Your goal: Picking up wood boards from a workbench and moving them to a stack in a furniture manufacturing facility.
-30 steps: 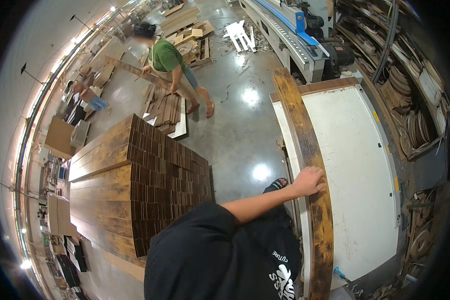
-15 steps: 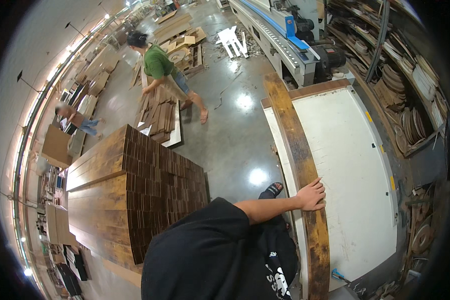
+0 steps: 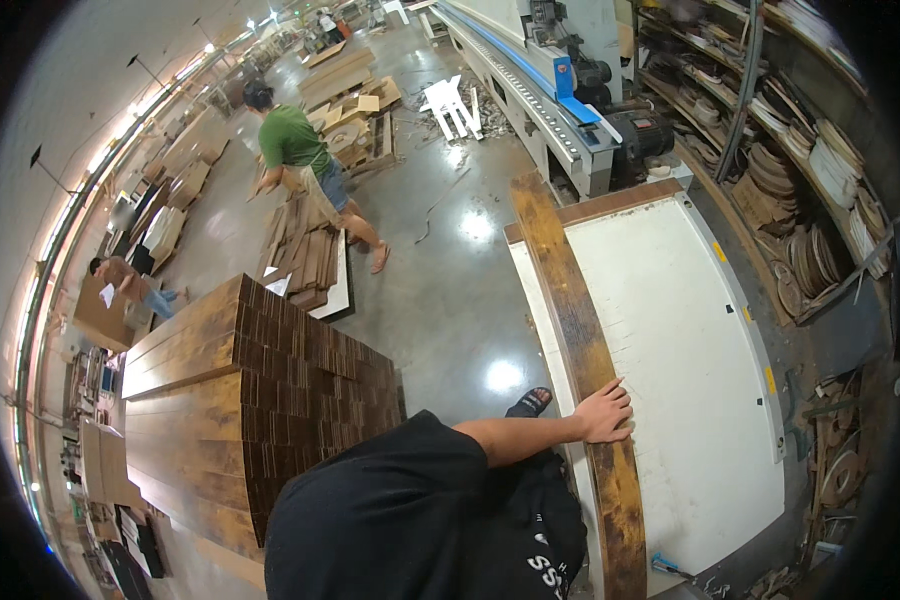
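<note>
A long brown wood-grain board [image 3: 562, 285] lies lengthwise along the left side of a white-topped table [image 3: 690, 340], its far end jutting past the table's far edge. Palm down, my left hand [image 3: 603, 413] rests across the board, with the fingers bent over its right edge. My left forearm crosses from the black sleeve to the board. No right hand shows in the picture. A blue-handled tool [image 3: 667, 565] lies on the white top near the board's near end.
A tall stack of brown boards [image 3: 305, 390] stands left of me. Beyond the table is a long machine [image 3: 530, 95] with a blue strip. Shelves [image 3: 770, 170] of curved offcuts line the right. A person in green [image 3: 295, 140] bends over a floor pile of boards [image 3: 300, 250].
The view has shifted slightly, so the table and board sit lower and further left. My left hand stays on the board. The person in green has turned a little.
</note>
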A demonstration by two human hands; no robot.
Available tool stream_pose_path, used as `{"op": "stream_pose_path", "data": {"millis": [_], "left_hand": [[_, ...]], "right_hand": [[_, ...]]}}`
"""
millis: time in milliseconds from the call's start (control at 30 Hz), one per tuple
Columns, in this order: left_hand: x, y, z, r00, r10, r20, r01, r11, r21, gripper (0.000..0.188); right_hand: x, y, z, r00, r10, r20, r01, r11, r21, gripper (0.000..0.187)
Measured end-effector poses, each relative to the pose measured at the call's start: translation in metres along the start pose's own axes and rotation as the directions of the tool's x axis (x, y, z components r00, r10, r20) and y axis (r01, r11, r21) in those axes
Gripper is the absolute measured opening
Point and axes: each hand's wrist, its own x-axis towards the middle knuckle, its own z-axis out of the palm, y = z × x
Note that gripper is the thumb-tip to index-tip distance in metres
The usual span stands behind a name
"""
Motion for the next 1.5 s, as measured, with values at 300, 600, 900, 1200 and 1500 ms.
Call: {"op": "stream_pose_path", "data": {"millis": [300, 600, 900, 1200, 1500], "left_hand": [[0.004, -0.005, 0.003, 1.0, 0.015, 0.018, -0.015, 1.0, 0.009, 0.047], [0.006, -0.004, 0.002, 0.989, 0.014, 0.148, -0.017, 1.0, 0.018, 0.048], [0.008, -0.007, 0.005, 0.996, 0.065, -0.053, -0.063, 0.997, 0.034, 0.042], [0.008, -0.004, 0.006, 0.999, 0.016, 0.037, -0.017, 0.999, 0.027, 0.043], [-0.028, -0.003, 0.022, 0.459, -0.751, -0.475, 0.693, 0.637, -0.338, 0.082]], "right_hand": [[-0.003, 0.026, 0.039, 0.883, -0.468, 0.046, 0.467, 0.864, -0.186, 0.048], [-0.057, -0.023, -0.032, 0.888, 0.223, 0.402, -0.248, 0.969, 0.009, 0.052], [-0.109, 0.006, -0.088, 0.804, 0.298, 0.515, -0.314, 0.948, -0.058, 0.053], [-0.128, 0.088, -0.118, 0.695, 0.381, 0.61, -0.366, 0.918, -0.156, 0.054], [-0.122, 0.054, -0.123, 0.608, 0.282, 0.742, -0.303, 0.946, -0.112, 0.054]]}}
